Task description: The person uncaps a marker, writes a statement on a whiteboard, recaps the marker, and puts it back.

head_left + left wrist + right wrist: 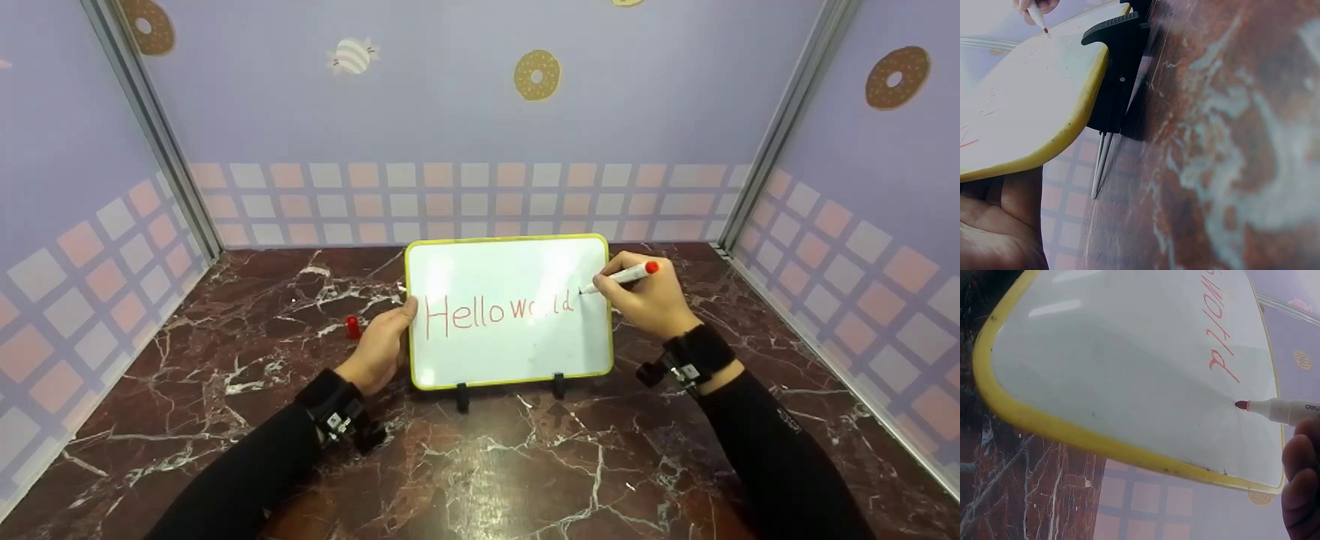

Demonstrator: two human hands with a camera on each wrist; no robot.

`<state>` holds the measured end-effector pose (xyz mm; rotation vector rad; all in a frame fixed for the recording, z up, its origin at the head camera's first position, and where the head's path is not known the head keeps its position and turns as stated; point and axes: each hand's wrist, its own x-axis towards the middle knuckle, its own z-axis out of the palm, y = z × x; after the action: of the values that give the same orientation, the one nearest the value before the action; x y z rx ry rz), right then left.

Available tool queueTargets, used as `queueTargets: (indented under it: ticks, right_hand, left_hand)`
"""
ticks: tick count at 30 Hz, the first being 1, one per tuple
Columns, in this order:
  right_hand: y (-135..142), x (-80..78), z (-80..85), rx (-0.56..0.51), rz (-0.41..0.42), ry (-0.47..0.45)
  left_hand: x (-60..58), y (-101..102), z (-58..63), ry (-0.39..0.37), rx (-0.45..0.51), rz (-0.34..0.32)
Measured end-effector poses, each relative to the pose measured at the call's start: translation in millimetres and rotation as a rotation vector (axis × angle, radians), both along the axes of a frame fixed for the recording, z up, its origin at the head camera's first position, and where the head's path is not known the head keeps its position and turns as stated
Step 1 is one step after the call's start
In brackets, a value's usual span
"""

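Observation:
A whiteboard [495,352] with a yellow rim stands tilted back on a small black stand [463,399]. "Hello world" is written across it in red. My left hand [381,346] grips its left edge, thumb at the front rim and fingers behind. My right hand [651,300] pinches a white marker [628,275] with a red end. In the right wrist view the marker's red tip [1242,405] is right at the board surface, just past the letter "d". The marker's red cap [353,327] sits on the table, left of my left hand.
The tabletop [480,472] is dark red marble with white veins. Patterned lilac wall panels [450,112] enclose it at the back and both sides, with metal posts [787,112] at the back corners. Black clips of the stand hook over the board's lower rim.

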<state>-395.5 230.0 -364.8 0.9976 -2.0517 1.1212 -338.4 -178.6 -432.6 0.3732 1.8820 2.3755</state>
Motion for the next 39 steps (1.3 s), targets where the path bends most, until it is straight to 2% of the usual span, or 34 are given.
queueTargets:
  ticks: [9,16,20,34,39]
  right_hand:
    - [-3,3.2,0.5,0.013,-0.014,-0.020]
    - [-13,25.9,15.7,-0.009,-0.001,-0.035]
    - [-15,31.0,19.9,-0.009,0.004,-0.044]
    - [-15,31.3,19.5,0.001,0.005,-0.060]
    - [-11,18.6,9.5,0.006,-0.014,-0.065]
  left_hand:
    - [1.0,0,0.6,0.005,0.007,-0.017]
    - [1.1,0,1.2,-0.001,-0.009,-0.012]
    - [1.2,0,1.3,-0.014,-0.005,-0.011]
    - [2.1,0,1.6,-0.007,0.006,-0.014]
    - [2.0,0,1.4,-0.005,0.006,-0.014]
